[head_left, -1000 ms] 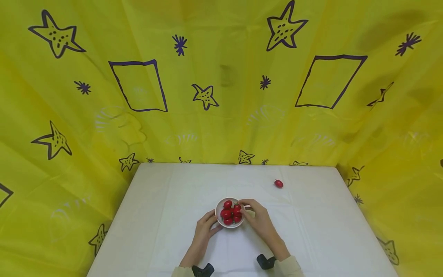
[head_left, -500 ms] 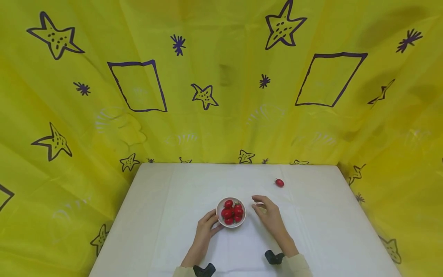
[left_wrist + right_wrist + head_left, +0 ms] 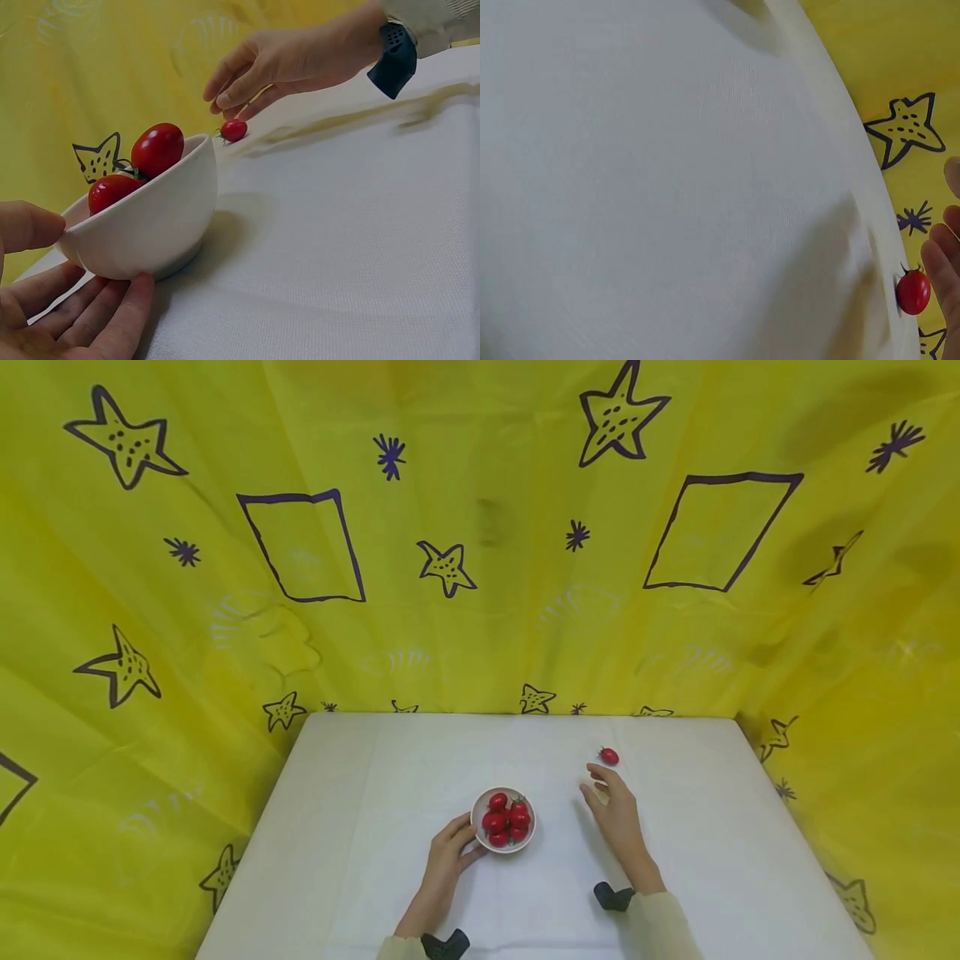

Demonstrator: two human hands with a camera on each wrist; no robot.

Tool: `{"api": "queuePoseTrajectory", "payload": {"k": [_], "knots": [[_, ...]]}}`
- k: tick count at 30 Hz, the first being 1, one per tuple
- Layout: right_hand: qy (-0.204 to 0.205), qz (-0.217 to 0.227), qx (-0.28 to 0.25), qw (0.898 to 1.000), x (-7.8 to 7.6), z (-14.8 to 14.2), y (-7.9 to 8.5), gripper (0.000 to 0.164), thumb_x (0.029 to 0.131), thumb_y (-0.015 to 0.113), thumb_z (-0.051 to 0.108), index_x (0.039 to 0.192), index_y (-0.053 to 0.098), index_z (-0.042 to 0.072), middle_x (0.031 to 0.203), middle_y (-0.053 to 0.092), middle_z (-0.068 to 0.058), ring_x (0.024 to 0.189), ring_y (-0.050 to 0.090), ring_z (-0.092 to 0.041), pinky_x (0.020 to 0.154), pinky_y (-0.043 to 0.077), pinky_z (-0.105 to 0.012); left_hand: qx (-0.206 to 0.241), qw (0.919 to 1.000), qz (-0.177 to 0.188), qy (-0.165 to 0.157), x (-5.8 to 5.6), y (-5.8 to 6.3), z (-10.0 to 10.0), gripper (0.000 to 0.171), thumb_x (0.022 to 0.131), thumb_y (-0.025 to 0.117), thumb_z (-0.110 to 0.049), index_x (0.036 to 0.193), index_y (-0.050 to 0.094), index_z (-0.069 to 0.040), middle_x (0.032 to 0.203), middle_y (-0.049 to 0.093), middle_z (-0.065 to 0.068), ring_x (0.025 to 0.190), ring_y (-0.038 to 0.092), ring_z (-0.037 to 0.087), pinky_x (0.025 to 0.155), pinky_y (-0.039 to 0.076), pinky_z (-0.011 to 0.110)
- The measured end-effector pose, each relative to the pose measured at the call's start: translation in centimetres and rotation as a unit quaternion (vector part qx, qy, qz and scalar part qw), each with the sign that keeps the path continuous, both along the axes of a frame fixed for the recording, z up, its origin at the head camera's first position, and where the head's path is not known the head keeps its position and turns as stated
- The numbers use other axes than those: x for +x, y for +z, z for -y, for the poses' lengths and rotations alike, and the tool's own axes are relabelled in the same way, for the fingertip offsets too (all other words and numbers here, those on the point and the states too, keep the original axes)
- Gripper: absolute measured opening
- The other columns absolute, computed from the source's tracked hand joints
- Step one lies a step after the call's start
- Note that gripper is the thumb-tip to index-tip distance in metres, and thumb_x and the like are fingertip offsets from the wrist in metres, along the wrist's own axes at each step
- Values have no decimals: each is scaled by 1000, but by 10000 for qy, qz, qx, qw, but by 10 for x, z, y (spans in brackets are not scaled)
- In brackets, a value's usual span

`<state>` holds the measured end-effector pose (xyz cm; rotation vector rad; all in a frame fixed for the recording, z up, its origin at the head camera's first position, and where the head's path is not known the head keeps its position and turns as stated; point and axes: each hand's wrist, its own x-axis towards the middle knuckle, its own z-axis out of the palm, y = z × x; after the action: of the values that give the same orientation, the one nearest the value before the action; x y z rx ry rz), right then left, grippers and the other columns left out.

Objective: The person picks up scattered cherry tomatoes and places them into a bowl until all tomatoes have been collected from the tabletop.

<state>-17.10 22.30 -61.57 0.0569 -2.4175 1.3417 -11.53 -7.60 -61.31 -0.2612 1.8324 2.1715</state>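
A small white bowl [image 3: 161, 232] holding several red cherry tomatoes [image 3: 498, 821] stands on the table. My left hand [image 3: 444, 857] grips its left side, thumb at the rim and fingers against the lower wall. To the right, my right hand [image 3: 618, 814] is above the table with fingers loosely bent and nothing between them. Just beyond its fingertips lies a single cherry tomato [image 3: 609, 756] with a green stem. In the right wrist view, this lone tomato [image 3: 913, 292] appears beside the fingers [image 3: 941, 266], at the right edge.
A white cloth covers the table [image 3: 390, 760]. Yellow curtains [image 3: 480, 635] with drawn stars and squares rise behind it and along both sides. Dark wrist-worn devices [image 3: 613, 897] sit at both cuffs.
My right hand has left the bowl and moved right and forward, toward the lone tomato. My left hand keeps its grip on the bowl, which stays in place.
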Motion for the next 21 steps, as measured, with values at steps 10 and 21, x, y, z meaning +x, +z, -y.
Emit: {"api": "queuePoseTrajectory", "payload": {"k": [10,21], "knots": [[-505,383,-174,9978,-18,-17,-5,58,96,71,1,148,46,-6,149,51,-28,139,48,-43,118,45,-55,-66,10000,-7,-25,1,0,1,51,108,53,-24,152,48,2,158,46,28,140,55,39,108,61,42],[-635,914,-240,9935,-38,-33,-10,63,100,66,5,154,36,-8,156,40,-32,143,41,-47,124,39,-61,-27,10000,-3,-59,0,-2,2,52,108,55,-25,152,49,1,157,46,27,140,55,38,108,60,42]]}}
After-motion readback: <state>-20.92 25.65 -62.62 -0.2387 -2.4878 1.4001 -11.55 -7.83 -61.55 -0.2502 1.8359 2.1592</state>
